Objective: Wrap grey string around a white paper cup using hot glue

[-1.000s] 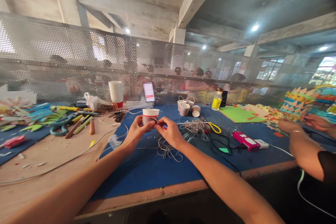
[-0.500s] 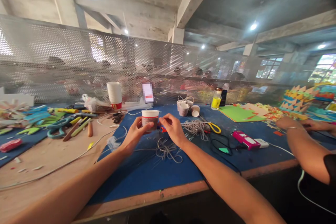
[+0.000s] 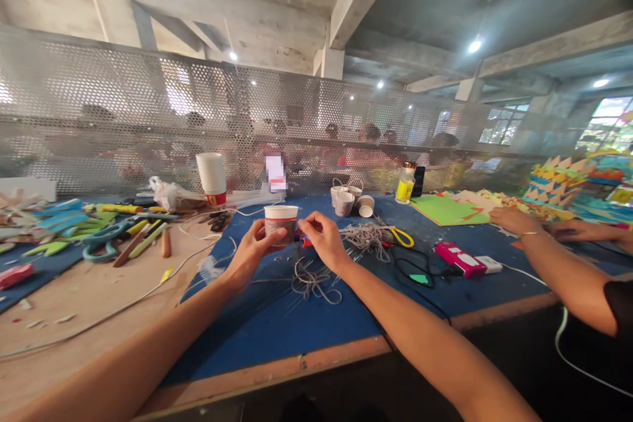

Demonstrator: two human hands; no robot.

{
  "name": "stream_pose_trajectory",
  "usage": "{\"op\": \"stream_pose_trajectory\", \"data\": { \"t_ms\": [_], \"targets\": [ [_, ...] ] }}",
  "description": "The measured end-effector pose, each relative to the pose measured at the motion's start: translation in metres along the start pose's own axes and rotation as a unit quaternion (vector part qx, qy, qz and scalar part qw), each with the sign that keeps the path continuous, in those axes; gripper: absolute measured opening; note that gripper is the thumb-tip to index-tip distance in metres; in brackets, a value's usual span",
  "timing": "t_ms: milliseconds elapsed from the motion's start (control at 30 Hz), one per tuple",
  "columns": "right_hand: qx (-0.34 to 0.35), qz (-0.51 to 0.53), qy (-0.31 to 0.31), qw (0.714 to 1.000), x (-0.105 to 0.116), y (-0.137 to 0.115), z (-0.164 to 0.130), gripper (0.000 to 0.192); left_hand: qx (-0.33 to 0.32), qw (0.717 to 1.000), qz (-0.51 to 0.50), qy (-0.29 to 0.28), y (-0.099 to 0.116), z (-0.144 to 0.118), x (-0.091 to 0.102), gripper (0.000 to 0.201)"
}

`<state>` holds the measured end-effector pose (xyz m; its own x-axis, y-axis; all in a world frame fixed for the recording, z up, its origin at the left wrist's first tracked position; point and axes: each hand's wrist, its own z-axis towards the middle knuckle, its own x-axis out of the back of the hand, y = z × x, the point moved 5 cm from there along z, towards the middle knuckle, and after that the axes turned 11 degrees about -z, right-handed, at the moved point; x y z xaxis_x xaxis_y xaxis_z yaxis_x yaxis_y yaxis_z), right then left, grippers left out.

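Observation:
My left hand [image 3: 253, 249] grips a white paper cup [image 3: 281, 219] with a dark band wound round its lower part, held above the blue mat [image 3: 306, 323]. My right hand [image 3: 321, 239] sits right beside the cup, fingers pinched at its side on what looks like a grey cord; a small red and blue thing shows under the fingers. A tangle of grey cord [image 3: 312, 280] lies on the mat just below both hands.
A stack of cups [image 3: 211, 177], scissors [image 3: 106, 237] and sticks lie left. Small wrapped cups [image 3: 346, 201], a yellow bottle [image 3: 405, 188], more cord [image 3: 366, 236], a pink tool [image 3: 457, 258] and green paper [image 3: 442, 211] lie right. Another person's arm [image 3: 554, 264] reaches in. A perforated screen [image 3: 148, 119] stands behind.
The cup and both hands have stayed close together, shifting slightly; my right fingers moved along the cup's side. The other person's hand has moved left along the table.

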<state>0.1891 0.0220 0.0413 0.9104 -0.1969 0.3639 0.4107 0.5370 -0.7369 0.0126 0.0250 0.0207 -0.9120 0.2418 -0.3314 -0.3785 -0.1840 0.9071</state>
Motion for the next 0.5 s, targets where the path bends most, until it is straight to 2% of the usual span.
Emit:
{"op": "stream_pose_trajectory", "data": {
  "t_ms": [500],
  "targets": [
    [-0.008, -0.004, -0.004, 1.000, 0.0008, 0.0013, 0.0018, 0.027, 0.016, 1.000, -0.022, -0.013, -0.0024, -0.0005, -0.0024, 0.050]
  ]
}}
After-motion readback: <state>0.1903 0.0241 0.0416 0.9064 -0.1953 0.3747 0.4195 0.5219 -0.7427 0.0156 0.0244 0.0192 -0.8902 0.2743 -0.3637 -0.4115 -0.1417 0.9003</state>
